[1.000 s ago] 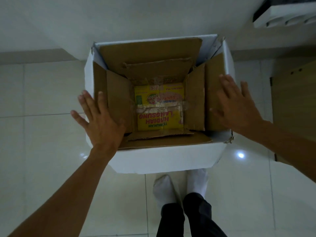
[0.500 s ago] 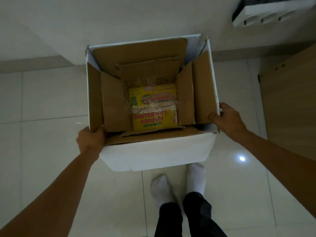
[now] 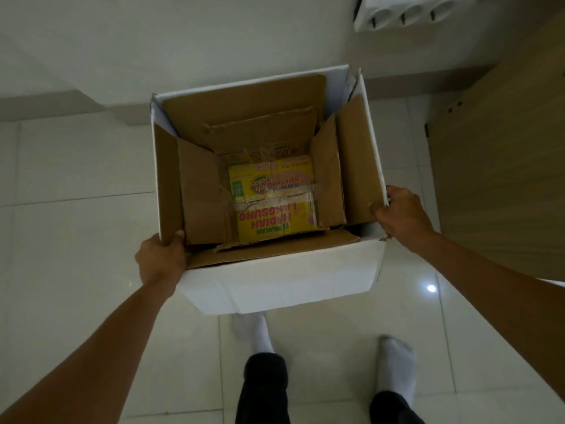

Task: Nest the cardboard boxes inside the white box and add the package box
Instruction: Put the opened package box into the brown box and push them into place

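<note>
Your left hand [image 3: 161, 259] clamps the near-left corner of the white box [image 3: 279, 283], thumb curled over the brown flap there; the other fingers are hidden behind the wall. Your right hand [image 3: 403, 215] pinches the near-right rim, thumb on the inner flap, fingers wrapped around the outside and out of sight. Whether the box rests on the floor [image 3: 76, 240] or hangs in your grip cannot be told. Inside it, 2 cardboard boxes [image 3: 201, 191] sit nested, flaps standing open against the white walls, though their bottoms are covered. Deepest lies the yellow package [image 3: 275, 200], its printing upside down to you and partly masked by torn tape and flap edges. Dim light blurs the finer lettering. The floor is pale glossy tile with a lamp reflection [image 3: 431, 288] at right. A white wall [image 3: 183, 35] rises beyond the box, a wooden panel [image 3: 501, 179] stands at right, and a white fixture [image 3: 406, 13] is cut off by the top edge. Your socks [image 3: 260, 335] show below.
</note>
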The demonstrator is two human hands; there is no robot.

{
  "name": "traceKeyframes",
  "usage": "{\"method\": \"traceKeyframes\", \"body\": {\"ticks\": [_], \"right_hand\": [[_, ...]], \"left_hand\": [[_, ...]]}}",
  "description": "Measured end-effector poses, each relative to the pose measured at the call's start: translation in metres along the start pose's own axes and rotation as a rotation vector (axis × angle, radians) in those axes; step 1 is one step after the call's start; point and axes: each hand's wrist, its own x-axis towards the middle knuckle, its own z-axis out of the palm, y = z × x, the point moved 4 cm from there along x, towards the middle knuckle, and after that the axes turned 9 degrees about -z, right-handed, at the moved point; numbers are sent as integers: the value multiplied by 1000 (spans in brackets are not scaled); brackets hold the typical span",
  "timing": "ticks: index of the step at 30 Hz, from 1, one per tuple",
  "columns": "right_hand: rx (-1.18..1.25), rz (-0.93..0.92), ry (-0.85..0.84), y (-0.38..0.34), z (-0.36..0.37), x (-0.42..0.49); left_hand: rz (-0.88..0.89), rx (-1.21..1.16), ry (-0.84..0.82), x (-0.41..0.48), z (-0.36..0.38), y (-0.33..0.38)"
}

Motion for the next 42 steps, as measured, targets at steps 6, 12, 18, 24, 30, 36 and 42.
{"method": "traceKeyframes", "body": {"ticks": [6, 12, 18, 24, 30, 36, 42], "right_hand": [[14, 25, -12, 63, -53, -12], [50, 84, 17, 108, -93, -15], [-9, 161, 71, 135, -115, -17], [-94, 308, 143, 148, -128, -22], [-87, 400, 130, 158, -136, -26], [-65, 312, 216, 149, -129, -39], [-529, -33, 226, 127, -112, -64]], "left_hand": [[7, -9, 6, -74, 47, 2], [43, -28, 15, -124, 85, 18], [80, -36, -1, -152, 108, 34], [137, -10, -41, -172, 126, 44], [199, 27, -79, -182, 141, 53], [196, 59, -98, -182, 143, 53], [215, 74, -107, -184, 147, 53]]}}
